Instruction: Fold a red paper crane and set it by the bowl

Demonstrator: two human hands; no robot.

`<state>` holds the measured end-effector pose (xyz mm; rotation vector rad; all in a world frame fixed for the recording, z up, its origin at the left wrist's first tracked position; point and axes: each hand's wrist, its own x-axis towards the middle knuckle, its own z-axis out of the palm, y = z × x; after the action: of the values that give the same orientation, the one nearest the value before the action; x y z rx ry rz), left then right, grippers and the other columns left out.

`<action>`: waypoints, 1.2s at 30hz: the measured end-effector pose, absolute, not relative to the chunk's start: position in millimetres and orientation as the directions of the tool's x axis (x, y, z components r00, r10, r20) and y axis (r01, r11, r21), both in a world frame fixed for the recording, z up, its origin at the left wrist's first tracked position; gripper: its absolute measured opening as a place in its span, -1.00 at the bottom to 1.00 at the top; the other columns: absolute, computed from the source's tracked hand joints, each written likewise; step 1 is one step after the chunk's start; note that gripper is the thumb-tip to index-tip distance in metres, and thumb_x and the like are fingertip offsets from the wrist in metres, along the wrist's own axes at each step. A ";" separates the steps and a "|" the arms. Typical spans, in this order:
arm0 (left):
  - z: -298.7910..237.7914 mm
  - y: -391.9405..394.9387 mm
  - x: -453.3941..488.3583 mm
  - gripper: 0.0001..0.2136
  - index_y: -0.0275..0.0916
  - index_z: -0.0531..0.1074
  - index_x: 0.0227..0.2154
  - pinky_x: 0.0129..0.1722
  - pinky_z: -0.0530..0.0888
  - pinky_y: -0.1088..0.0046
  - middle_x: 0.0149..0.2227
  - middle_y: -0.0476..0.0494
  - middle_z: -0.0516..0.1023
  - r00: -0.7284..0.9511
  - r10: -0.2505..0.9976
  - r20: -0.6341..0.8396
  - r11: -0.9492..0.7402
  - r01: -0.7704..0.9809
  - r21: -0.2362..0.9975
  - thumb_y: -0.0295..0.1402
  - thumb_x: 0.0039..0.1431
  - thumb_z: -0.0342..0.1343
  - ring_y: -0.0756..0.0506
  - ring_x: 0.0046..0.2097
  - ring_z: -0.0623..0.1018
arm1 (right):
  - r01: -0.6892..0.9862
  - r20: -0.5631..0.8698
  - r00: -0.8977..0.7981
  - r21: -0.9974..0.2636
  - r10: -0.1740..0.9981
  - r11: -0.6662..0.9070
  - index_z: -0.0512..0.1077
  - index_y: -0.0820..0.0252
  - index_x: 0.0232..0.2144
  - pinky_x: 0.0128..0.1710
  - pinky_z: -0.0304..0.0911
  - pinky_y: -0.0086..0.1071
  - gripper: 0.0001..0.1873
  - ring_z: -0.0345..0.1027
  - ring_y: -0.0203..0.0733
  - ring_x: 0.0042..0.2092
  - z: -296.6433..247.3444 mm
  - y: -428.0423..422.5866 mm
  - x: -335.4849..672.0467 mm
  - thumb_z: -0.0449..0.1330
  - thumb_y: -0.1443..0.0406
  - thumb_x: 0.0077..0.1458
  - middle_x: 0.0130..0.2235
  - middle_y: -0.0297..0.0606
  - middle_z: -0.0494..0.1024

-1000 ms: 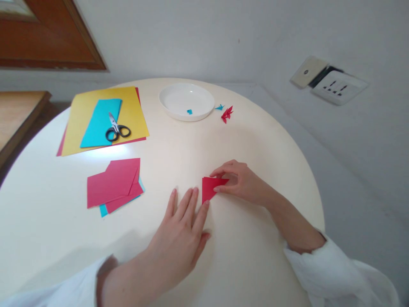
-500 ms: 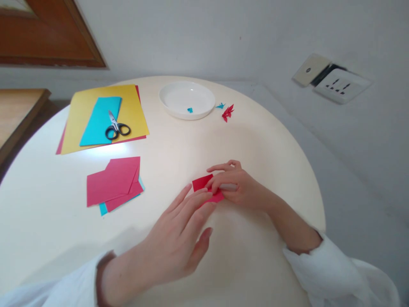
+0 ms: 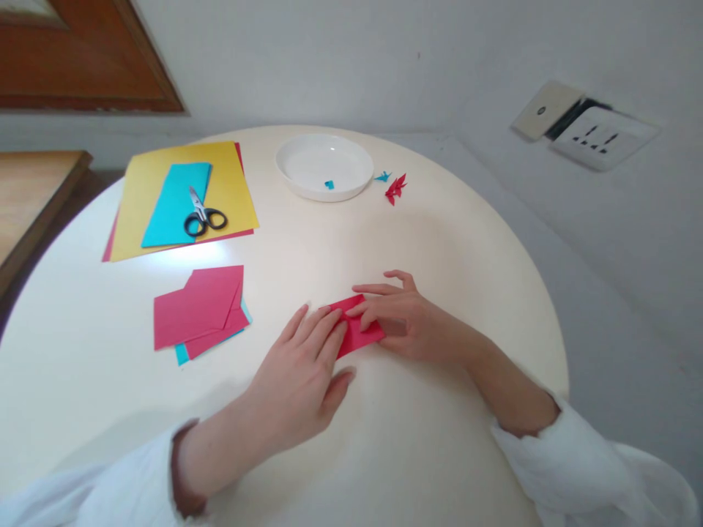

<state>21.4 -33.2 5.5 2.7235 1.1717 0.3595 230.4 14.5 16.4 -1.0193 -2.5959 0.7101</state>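
Observation:
A small piece of red paper (image 3: 363,338) with a crease or fold lies on the table, under the fingers of both my hands. My left hand (image 3: 299,377) rests across its left part, fingers stretched out flat and thumb apart, hiding that side. From the right, my right hand (image 3: 411,318) touches the paper's top with bent fingertips. Its other fingers spread beyond the far edge, and the thumb lies by the right edge. Neither hand grips the sheet. Left of my hands is a loose pile of red paper pieces (image 3: 192,311) with blue ones (image 3: 181,354) beneath.
Black-handled scissors (image 3: 203,218) lie on folded blue paper (image 3: 170,212) over yellow sheets (image 3: 135,208). A white dish (image 3: 296,192) holds a tiny blue paper piece (image 3: 329,184). Beside it are a small blue folded figure (image 3: 383,176) and red folded ones (image 3: 396,189). The round table (image 3: 466,439) meets the wall.
My left hand has come down flat onto the red paper, shifting slightly left. My right fingers have spread a little, and more of the paper's right part shows. The view has shifted slightly.

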 end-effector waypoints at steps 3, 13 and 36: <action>5.2 -33.4 21.5 -0.59 -0.46 0.30 0.03 0.17 0.25 0.04 0.08 -0.40 0.40 0.666 0.728 0.162 -0.684 0.692 0.229 -0.30 0.19 -0.04 -0.28 0.14 0.35 | 0.567 0.126 -0.718 -0.464 0.684 0.681 0.42 0.04 -0.29 0.17 -0.22 0.00 -0.77 0.27 -0.09 0.12 16.8 10.8 227.5 0.10 0.43 0.01 -0.12 -0.35 0.59; 7.1 -35.2 22.3 -0.62 -0.47 0.36 -0.03 0.02 0.37 0.04 0.02 -0.43 0.43 0.660 0.729 0.182 -0.685 0.708 0.172 -0.30 0.19 -0.06 -0.33 0.05 0.39 | 0.579 0.210 -0.723 -0.335 0.658 0.744 0.45 0.09 -0.36 0.03 -0.05 -0.12 -0.85 0.34 -0.12 -0.01 19.1 5.3 221.2 0.08 0.36 0.12 -0.16 -0.31 0.58; 9.2 -43.4 23.0 -0.66 -0.51 0.30 0.00 0.14 0.29 0.06 -0.06 -0.36 0.53 0.688 0.662 0.298 -0.738 0.668 0.097 -0.41 0.26 -0.14 -0.21 0.01 0.48 | 0.543 0.135 -0.700 -0.538 0.701 0.645 0.43 0.12 -0.36 -0.03 0.13 -0.20 -0.84 0.42 -0.22 -0.12 14.8 15.2 231.7 0.05 0.36 0.18 -0.21 -0.29 0.58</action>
<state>23.0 -43.4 9.2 2.9035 1.1445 0.5011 231.7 15.2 14.8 -0.9926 -2.5352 0.6715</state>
